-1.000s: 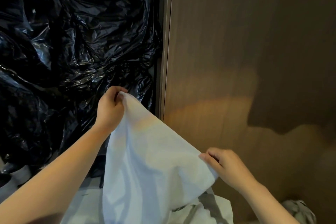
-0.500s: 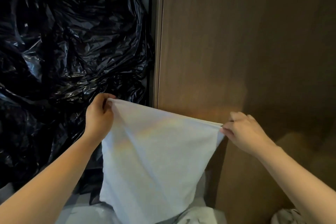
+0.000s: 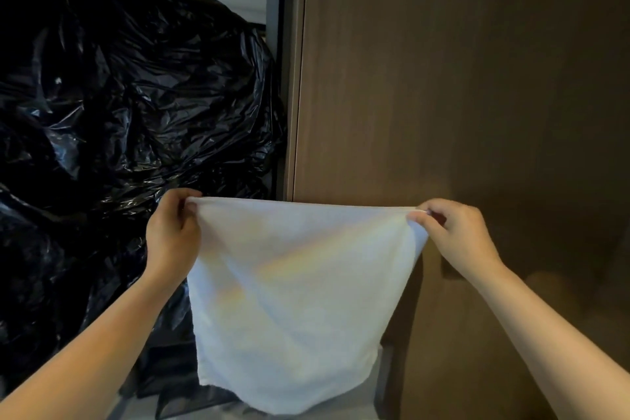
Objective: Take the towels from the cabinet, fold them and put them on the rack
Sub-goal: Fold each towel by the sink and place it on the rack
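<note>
White towel (image 3: 293,300) now pulled taut, level.

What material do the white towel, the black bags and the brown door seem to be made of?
White towel: soft cloth, probably cotton; matte, hangs limp with gentle folds. Black bags: thin plastic film; glossy, sharply crinkled, with bright glints. Brown door: wood or wood-look laminate; flat, satin, faint vertical grain. Which one, I cannot tell.

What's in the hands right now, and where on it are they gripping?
A white cloth towel, pinched at its two top corners: left hand on the left corner, right hand on the right.
</note>
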Motion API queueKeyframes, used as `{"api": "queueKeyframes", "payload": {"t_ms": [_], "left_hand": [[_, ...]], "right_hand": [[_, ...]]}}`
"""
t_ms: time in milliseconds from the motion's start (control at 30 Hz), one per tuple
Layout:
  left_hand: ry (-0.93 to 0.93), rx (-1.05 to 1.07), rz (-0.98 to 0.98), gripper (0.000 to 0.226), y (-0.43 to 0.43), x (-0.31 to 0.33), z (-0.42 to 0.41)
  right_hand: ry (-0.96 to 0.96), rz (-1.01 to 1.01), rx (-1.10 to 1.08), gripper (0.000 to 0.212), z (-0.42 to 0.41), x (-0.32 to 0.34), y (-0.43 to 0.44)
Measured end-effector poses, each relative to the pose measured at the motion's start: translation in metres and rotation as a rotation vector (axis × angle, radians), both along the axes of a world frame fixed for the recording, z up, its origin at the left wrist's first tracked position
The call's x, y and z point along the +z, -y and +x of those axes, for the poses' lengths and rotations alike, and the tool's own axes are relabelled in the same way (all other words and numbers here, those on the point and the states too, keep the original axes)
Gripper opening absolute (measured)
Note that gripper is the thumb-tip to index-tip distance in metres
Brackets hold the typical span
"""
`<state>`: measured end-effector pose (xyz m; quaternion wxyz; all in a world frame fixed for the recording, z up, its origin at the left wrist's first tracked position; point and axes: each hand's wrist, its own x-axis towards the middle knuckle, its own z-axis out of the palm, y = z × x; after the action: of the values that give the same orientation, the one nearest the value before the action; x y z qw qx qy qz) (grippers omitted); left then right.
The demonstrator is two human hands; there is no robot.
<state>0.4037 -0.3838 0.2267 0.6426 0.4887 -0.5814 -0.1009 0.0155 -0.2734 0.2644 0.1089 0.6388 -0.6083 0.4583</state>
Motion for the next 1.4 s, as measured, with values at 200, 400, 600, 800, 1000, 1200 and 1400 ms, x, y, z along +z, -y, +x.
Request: {"api": "queueKeyframes", "payload": {"t_ms": [200, 400, 600, 800, 1000, 1200, 1400], "left_hand": [[-0.022, -0.017, 0.042, 0.019, -0.005, -0.009, -0.001], [-0.004, -0.066, 0.090, 0.020, -0.007, -0.024, 0.001], [0.119, -0.058, 0.209, 0.021, -0.015, -0.055, 0.010], [0.124, -0.193, 0.392, 0.027, -0.054, -0.076, -0.004], [0.308, -0.292, 0.356, 0.022, -0.096, -0.073, -0.050], [0.275, -0.569, 0.394, 0.075, -0.110, -0.073, -0.076], [0.301, -0.655, 0.399, 0.028, -0.101, -0.080, -0.076]], "right_hand": [[0.130, 0.049, 0.003, 0.016, 0.002, -0.019, 0.005], [0.212, 0.091, -0.002, 0.012, 0.009, -0.036, 0.009], [0.287, 0.084, 0.022, 0.015, 0.014, -0.054, 0.010], [0.301, 0.196, 0.121, 0.013, 0.038, -0.078, 0.005], [0.412, 0.248, 0.390, 0.008, 0.089, -0.070, -0.007], [0.457, 0.313, 0.640, 0.007, 0.126, -0.061, -0.018], [0.530, 0.315, 0.617, 0.005, 0.129, -0.066, -0.025]]}}
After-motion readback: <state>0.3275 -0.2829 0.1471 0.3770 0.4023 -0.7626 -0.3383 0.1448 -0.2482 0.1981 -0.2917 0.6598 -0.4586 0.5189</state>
